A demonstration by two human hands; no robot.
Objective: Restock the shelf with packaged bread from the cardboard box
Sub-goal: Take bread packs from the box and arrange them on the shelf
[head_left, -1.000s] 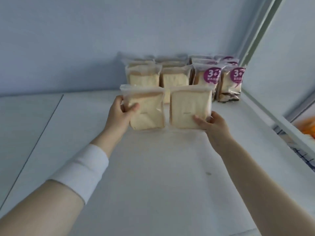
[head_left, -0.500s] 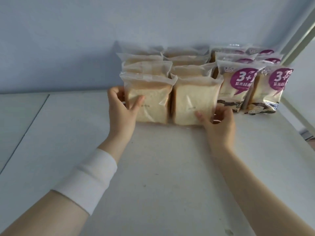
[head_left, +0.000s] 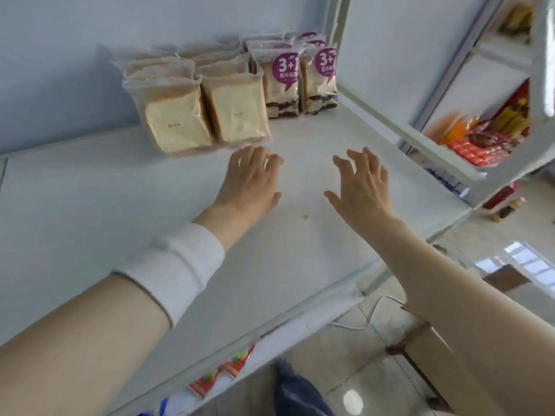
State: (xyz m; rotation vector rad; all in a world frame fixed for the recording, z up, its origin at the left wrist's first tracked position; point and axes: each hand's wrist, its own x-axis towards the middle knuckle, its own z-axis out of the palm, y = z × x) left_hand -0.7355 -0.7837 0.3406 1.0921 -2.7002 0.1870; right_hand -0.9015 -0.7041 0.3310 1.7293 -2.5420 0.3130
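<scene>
Shelf (head_left: pixel 90 205): plain bread packs (head_left: pixel 204 115) in 2 rows at back edge; purple-label packs (head_left: pixel 300 82) beside, toward back-right corner. Left hand (head_left: pixel 250 181) & right hand (head_left: pixel 362 187): fingers spread, empty, over mid-shelf. Cardboard box (head_left: pixel 426 340) below front edge.

The white metal shelf (head_left: pixel 150 235) lies bare across its front and left. Clear-wrapped packs of sliced white bread (head_left: pixel 207 112) and purple-labelled bread packets (head_left: pixel 300 82) block the back right corner, against the pale blue wall (head_left: pixel 90 40).
</scene>
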